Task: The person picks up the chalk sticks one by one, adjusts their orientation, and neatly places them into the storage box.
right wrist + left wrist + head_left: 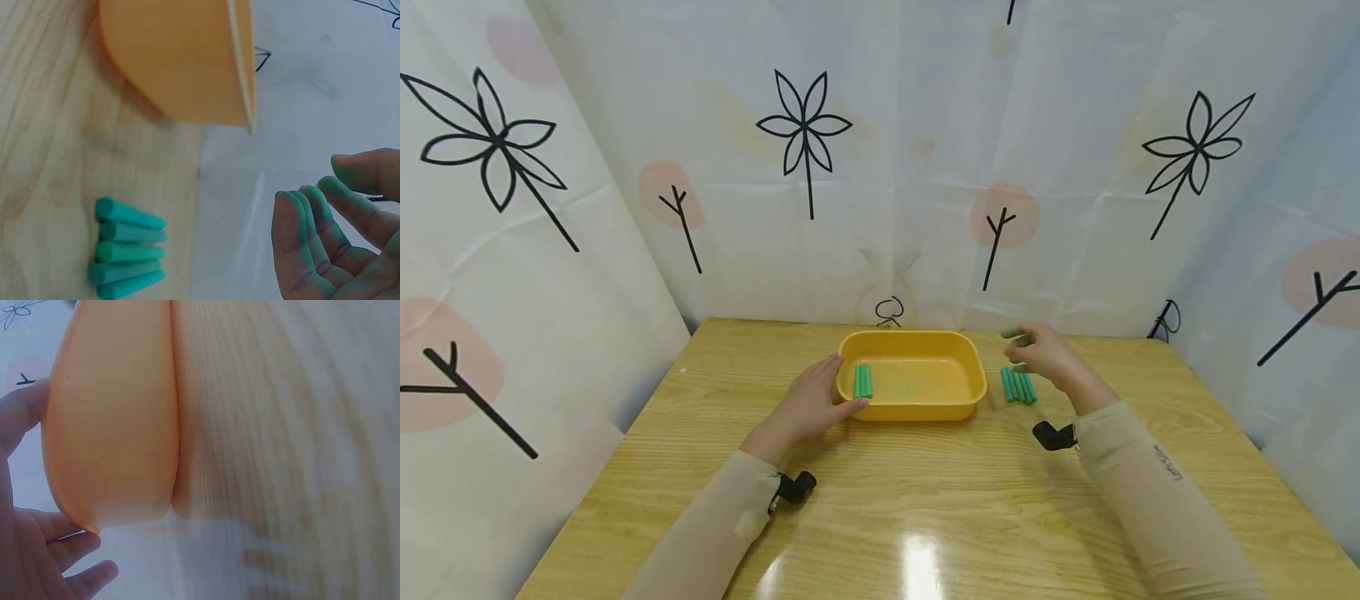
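Observation:
A yellow plastic tub (917,412) stands on the table, with a few green chalk sticks (863,381) lying side by side at its left end. My left hand (808,400) holds that end, thumb along the front rim and fingers at the left side; some fingertips are clear of the wall in the left wrist view. Right of the tub lies a row of several green chalk sticks (128,252). Above this row hovers my right hand (1047,354), fingers bent loosely, thumb apart and nothing between them. Green dust coats its fingers (290,228).
The wooden table (880,492) runs up to a white printed cloth (880,167) hanging behind and at both sides. A black cable (1163,318) shows at the back right corner. Small black cameras sit at both wrists.

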{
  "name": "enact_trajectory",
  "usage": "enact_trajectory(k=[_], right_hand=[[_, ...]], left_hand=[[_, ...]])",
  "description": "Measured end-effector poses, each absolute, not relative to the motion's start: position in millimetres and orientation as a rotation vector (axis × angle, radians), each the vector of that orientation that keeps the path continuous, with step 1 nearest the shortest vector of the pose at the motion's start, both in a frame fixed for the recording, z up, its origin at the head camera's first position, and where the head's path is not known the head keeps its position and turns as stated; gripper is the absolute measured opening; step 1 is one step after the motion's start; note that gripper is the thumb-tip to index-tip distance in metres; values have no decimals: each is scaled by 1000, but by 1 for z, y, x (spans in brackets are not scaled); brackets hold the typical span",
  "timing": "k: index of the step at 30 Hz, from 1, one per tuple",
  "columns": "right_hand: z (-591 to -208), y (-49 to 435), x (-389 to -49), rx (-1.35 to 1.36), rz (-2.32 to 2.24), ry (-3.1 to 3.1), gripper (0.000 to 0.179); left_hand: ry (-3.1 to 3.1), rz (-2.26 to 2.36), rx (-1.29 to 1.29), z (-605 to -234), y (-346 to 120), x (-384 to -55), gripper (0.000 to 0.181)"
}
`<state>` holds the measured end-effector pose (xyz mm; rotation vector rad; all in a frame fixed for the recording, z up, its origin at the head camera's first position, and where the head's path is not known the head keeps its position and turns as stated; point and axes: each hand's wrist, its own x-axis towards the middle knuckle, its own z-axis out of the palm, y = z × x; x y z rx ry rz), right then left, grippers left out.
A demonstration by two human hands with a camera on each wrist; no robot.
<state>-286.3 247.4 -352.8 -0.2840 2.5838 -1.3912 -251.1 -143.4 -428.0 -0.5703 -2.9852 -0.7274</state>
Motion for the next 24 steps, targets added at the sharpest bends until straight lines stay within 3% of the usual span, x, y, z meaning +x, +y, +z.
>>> enact_trajectory(k=[24], right_hand=[[-396, 285, -303, -134, -1206, 2644, 51]], left_hand=[[-2975, -765, -557, -425, -144, -249, 98]])
